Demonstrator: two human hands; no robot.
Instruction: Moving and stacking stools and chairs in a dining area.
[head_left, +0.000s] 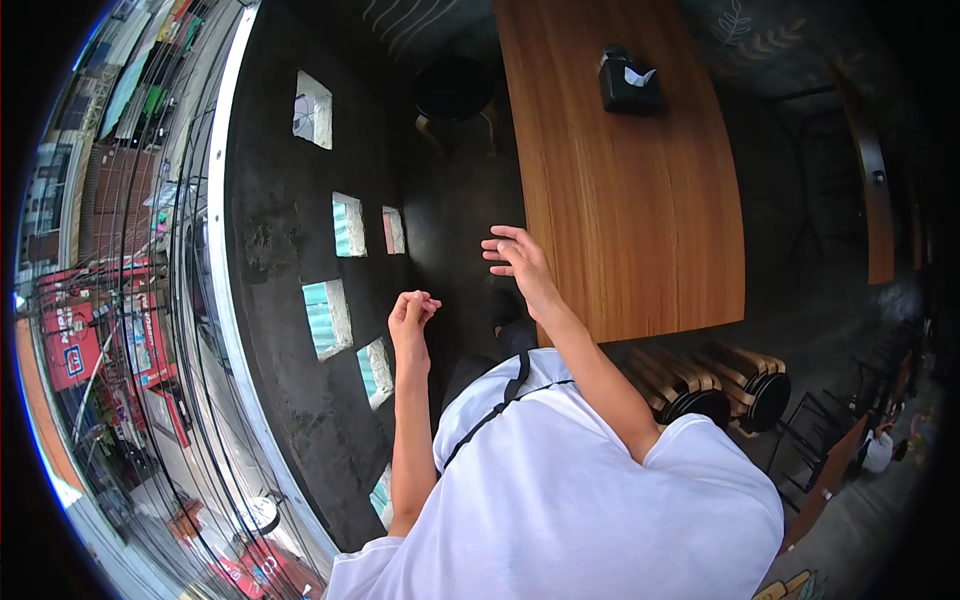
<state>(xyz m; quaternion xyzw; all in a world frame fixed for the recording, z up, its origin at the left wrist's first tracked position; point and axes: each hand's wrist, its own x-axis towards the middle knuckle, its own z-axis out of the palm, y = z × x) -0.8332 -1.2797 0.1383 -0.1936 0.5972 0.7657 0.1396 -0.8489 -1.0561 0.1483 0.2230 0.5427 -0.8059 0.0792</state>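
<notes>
Wooden and long, the desk (640,200) runs away from the person with its near corner just right of the right hand (520,262), fingers spread and empty, while the left hand (410,312), loosely clenched on nothing, hangs farther off.

Count: two bare hands, left hand (412,312) loosely curled, right hand (517,262) fingers spread. One wooden table (640,220) just right of the right hand, one black tissue box (630,82) at its far end, one round stool (455,92) beyond the hands, two stacked stools (715,385) nearer, right.
</notes>
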